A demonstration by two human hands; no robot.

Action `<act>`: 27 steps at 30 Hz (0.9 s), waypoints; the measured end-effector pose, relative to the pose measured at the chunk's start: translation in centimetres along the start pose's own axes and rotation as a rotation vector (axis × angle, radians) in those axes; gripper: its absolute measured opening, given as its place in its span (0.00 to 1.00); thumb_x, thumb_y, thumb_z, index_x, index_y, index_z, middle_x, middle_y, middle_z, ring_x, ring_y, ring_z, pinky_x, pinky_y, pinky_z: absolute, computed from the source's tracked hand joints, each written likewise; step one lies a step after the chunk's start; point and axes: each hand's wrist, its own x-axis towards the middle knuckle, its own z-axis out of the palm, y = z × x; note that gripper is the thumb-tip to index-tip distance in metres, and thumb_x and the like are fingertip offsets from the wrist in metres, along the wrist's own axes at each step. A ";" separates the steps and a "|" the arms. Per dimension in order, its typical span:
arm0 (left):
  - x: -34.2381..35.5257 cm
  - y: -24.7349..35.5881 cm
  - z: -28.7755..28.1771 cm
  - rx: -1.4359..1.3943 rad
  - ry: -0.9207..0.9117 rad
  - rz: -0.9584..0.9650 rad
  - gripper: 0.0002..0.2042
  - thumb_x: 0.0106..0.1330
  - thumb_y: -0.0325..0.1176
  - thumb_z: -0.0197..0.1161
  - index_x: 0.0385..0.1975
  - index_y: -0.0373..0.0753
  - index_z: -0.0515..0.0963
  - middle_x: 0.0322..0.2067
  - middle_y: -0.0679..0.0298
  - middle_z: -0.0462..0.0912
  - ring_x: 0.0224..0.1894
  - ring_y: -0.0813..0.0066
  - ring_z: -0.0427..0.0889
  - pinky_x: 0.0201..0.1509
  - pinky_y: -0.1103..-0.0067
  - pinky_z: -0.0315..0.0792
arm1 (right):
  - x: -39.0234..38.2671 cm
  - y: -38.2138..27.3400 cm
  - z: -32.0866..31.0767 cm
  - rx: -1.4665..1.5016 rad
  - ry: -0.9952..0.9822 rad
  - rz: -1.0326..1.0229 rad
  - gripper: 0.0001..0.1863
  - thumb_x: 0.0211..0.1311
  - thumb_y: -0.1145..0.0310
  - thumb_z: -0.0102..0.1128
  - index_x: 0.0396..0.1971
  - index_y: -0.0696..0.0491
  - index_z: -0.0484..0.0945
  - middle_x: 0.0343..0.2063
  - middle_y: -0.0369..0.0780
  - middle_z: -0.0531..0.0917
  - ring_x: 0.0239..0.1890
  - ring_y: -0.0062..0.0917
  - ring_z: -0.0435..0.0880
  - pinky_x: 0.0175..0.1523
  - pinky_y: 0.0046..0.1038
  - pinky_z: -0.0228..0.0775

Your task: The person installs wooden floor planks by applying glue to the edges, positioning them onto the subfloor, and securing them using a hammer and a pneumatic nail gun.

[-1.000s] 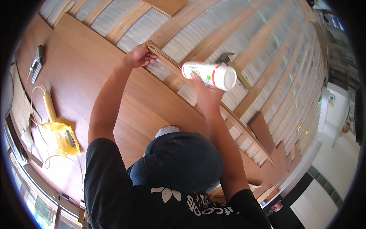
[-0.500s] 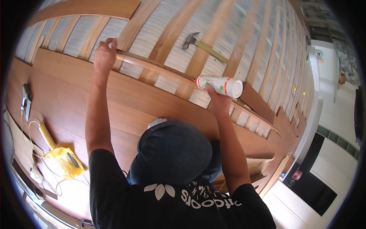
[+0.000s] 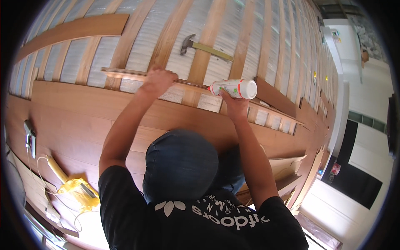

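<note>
A long, narrow wooden floorboard (image 3: 125, 74) stands on edge or tilted across the wooden battens, just beyond the laid floor. My left hand (image 3: 158, 82) is closed around its upper edge, left of the bottle. My right hand (image 3: 236, 107) grips a white squeeze bottle (image 3: 238, 88) with orange-red bands, lying almost level. The bottle's red nozzle meets the board's upper edge a short way right of my left hand. Past the board, a claw hammer (image 3: 216, 51) with a yellowish handle rests across the battens.
Battens (image 3: 200, 62) over whitish foil sheeting stretch ahead. Loose boards (image 3: 83, 28) lie at far left and beside the bottle (image 3: 277, 98). Brown laid flooring (image 3: 75, 108) surrounds my knees. A nail gun (image 3: 29, 135) and a yellow-wrapped tool (image 3: 81, 191) with a cord sit at left.
My left hand has slid right along the board, from its left end toward the bottle, uncovering that end. My right hand still holds the bottle at the board's edge. The view has shifted slightly.
</note>
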 end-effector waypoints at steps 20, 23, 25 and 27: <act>2.0 2.1 2.6 0.002 0.073 0.085 0.14 0.62 0.31 0.66 0.49 0.48 0.83 0.38 0.61 0.89 0.42 0.59 0.87 0.50 0.63 0.75 | 0.0 3.3 -9.5 0.029 0.082 -0.017 0.21 0.58 0.76 0.75 0.50 0.61 0.79 0.44 0.42 0.87 0.46 0.26 0.87 0.52 0.30 0.82; 5.9 8.5 3.7 0.093 -0.182 0.140 0.15 0.66 0.43 0.68 0.50 0.46 0.82 0.40 0.62 0.88 0.41 0.58 0.87 0.55 0.65 0.73 | 0.3 4.8 -10.1 -0.048 0.082 -0.032 0.23 0.55 0.72 0.79 0.49 0.62 0.79 0.43 0.43 0.88 0.46 0.27 0.88 0.52 0.31 0.82; 5.8 8.4 2.1 0.019 -0.194 0.093 0.15 0.67 0.45 0.67 0.48 0.46 0.82 0.38 0.62 0.89 0.41 0.59 0.87 0.55 0.65 0.73 | -0.2 5.7 -10.7 -0.006 0.118 0.031 0.24 0.54 0.72 0.80 0.49 0.61 0.80 0.44 0.43 0.88 0.46 0.27 0.88 0.54 0.32 0.82; 4.8 6.4 1.1 0.037 -0.212 0.033 0.14 0.67 0.45 0.67 0.48 0.47 0.82 0.37 0.62 0.89 0.41 0.59 0.87 0.55 0.65 0.72 | 0.2 5.3 -11.1 0.001 0.144 0.004 0.23 0.53 0.72 0.80 0.49 0.61 0.81 0.43 0.42 0.89 0.46 0.26 0.88 0.53 0.32 0.82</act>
